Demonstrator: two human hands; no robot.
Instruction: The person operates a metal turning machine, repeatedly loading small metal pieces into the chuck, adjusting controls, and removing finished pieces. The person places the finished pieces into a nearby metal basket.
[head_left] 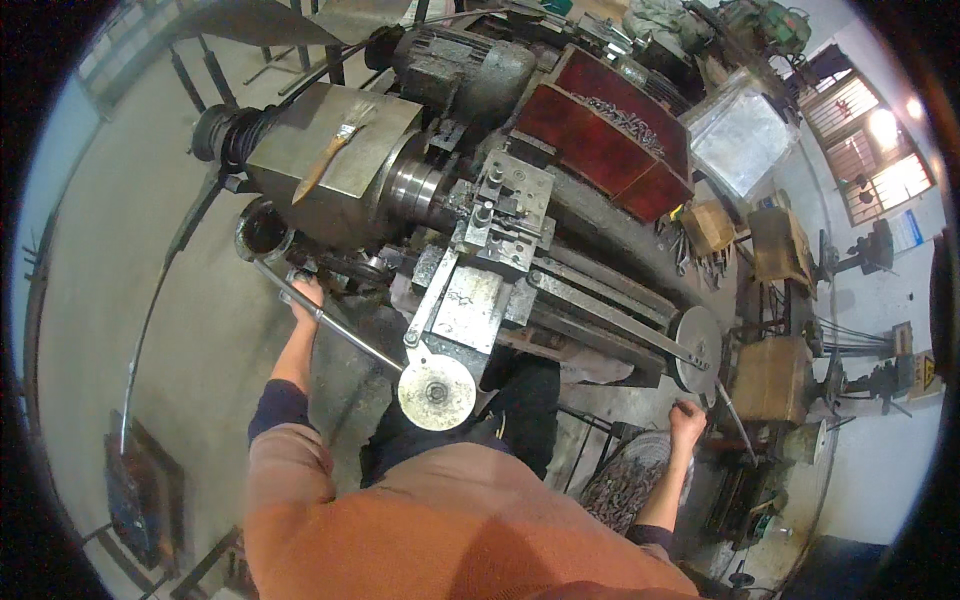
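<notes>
In front of me stands a small metal lathe with a grey headstock (330, 165) and a round chuck (415, 190). A block of tool holders (505, 215) is bolted beside the chuck. My left hand (307, 291) is at the left, by a long steel lever (345, 333); its fingers are curled and partly hidden, and what they grip is unclear. My right hand (687, 422) is closed just below a round metal disc (697, 348) at the right end; whatever it grips is hidden. A pale round plate (437, 392) sits at the lever's near end.
A wooden-handled brush (328, 160) lies on the headstock. Behind the lathe, a red tray (570, 130) holds small metal parts. An electric motor (465, 75) stands at the back. A container of dark parts (625, 480) is below my right arm. Other machines line the right wall.
</notes>
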